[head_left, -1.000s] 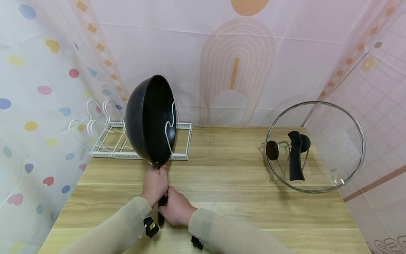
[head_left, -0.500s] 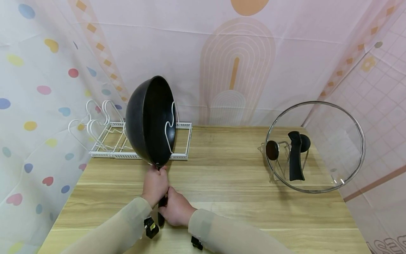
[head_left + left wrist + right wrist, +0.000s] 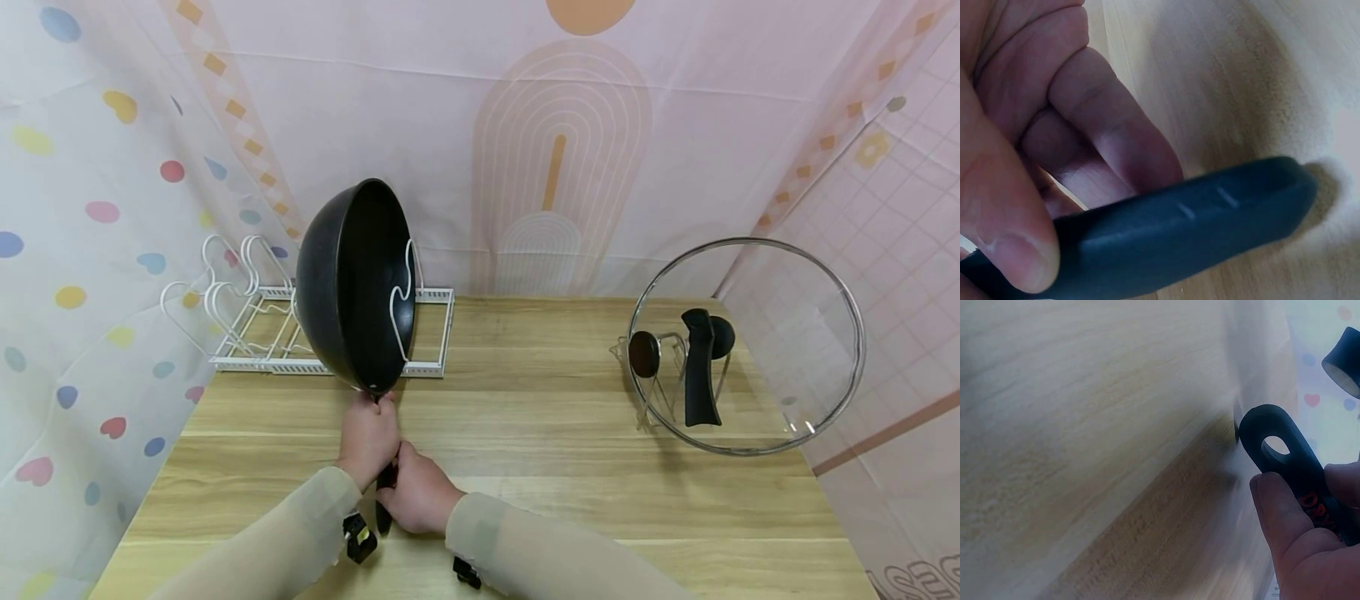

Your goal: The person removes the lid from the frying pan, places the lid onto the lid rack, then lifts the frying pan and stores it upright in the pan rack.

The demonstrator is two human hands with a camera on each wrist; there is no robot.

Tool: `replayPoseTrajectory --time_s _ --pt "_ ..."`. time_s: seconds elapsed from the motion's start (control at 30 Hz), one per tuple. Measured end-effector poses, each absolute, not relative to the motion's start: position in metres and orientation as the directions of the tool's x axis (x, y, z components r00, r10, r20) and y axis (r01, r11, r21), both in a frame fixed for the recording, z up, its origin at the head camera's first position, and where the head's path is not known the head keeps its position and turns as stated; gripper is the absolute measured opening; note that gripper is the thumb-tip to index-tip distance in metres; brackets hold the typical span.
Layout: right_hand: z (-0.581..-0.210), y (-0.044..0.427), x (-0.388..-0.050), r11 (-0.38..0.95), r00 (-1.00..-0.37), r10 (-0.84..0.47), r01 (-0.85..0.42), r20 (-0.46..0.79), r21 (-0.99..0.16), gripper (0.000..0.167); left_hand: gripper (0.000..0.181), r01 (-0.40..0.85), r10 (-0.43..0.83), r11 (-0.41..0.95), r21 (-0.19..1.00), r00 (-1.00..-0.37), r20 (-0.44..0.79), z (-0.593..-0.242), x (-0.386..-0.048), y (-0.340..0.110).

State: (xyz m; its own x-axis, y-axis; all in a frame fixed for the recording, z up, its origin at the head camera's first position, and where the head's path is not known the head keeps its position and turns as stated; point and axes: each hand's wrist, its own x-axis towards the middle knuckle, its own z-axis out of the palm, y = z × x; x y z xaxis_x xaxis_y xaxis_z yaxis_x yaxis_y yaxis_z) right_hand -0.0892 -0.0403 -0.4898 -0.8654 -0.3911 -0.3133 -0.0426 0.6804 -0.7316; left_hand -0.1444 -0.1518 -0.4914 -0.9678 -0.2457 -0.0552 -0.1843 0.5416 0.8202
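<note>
A black wok (image 3: 318, 275) stands on its side in the white wire rack (image 3: 446, 333), its hollow facing right. Its handle (image 3: 383, 515) points toward the person. My left hand (image 3: 367, 437) grips that handle close to the wok's rim. Just behind it, touching or nearly so, my right hand (image 3: 420, 492) holds the handle nearer its end. In the left wrist view, thumb and fingers lie around the black handle (image 3: 1210, 219). The right wrist view shows the handle's end (image 3: 1257, 419) with its hanging hole, pinched between thumb and fingers.
To the right, a glass lid (image 3: 795, 333) with a metal rim and black handle (image 3: 701, 371) leans on a small wire stand with a brown knob (image 3: 643, 355). Other white wire dividers (image 3: 213, 292) rise at the rack's left. Patterned curtains (image 3: 450, 150) border the wooden table (image 3: 540, 417).
Almost nothing differs. Both hands keep hold of the wok's handle, and the handle's end has shifted very slightly to the right.
</note>
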Motion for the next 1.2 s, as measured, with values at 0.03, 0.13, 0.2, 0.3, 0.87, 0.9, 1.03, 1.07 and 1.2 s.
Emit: replayPoseTrajectory --time_s 0.03,0.13,0.2,0.3,0.87,0.9,1.03,1.07,1.2 --pt "-0.4897 -0.0404 -0.0891 0.682 -0.866 -0.389 -0.041 -0.315 -0.730 0.058 0.035 -0.187 -0.247 0.540 0.821 -0.967 -0.058 -0.4912 -0.1445 -0.1516" --pt "-0.4902 -0.0408 -0.0888 0.688 -0.866 -0.384 -0.037 -0.320 -0.725 0.059 0.035 -0.194 -0.247 0.532 0.824 -0.967 -0.068 -0.4906 -0.1448 -0.1516" --pt "-0.4907 -0.0411 -0.0883 0.688 -0.865 -0.384 -0.036 -0.322 -0.724 0.060 0.035 -0.193 -0.246 0.528 0.827 -0.967 -0.069 -0.4900 -0.1444 -0.1518" --pt "-0.4922 -0.0414 -0.0883 0.689 -0.860 -0.383 -0.023 -0.336 -0.724 0.064 0.034 -0.190 -0.243 0.526 0.829 -0.968 -0.067 -0.4902 -0.1443 -0.1519" --pt "-0.4929 -0.0422 -0.0886 0.680 -0.860 -0.393 -0.033 -0.326 -0.732 0.058 0.035 -0.181 -0.220 0.536 0.825 -0.973 -0.070 -0.4930 -0.1448 -0.1534" --pt "-0.4932 -0.0421 -0.0889 0.679 -0.859 -0.395 -0.035 -0.325 -0.733 0.059 0.035 -0.180 -0.221 0.539 0.823 -0.973 -0.068 -0.4932 -0.1449 -0.1533" --pt "-0.4944 -0.0417 -0.0895 0.677 -0.859 -0.396 -0.033 -0.326 -0.735 0.059 0.035 -0.168 -0.220 0.550 0.818 -0.974 -0.052 -0.4940 -0.1455 -0.1530" --pt "-0.4945 -0.0417 -0.0895 0.676 -0.859 -0.396 -0.033 -0.325 -0.736 0.059 0.035 -0.166 -0.220 0.550 0.819 -0.974 -0.050 -0.4940 -0.1455 -0.1530" --pt "-0.4944 -0.0421 -0.0891 0.676 -0.859 -0.394 -0.029 -0.328 -0.737 0.059 0.036 -0.166 -0.216 0.548 0.820 -0.975 -0.053 -0.4937 -0.1454 -0.1538"
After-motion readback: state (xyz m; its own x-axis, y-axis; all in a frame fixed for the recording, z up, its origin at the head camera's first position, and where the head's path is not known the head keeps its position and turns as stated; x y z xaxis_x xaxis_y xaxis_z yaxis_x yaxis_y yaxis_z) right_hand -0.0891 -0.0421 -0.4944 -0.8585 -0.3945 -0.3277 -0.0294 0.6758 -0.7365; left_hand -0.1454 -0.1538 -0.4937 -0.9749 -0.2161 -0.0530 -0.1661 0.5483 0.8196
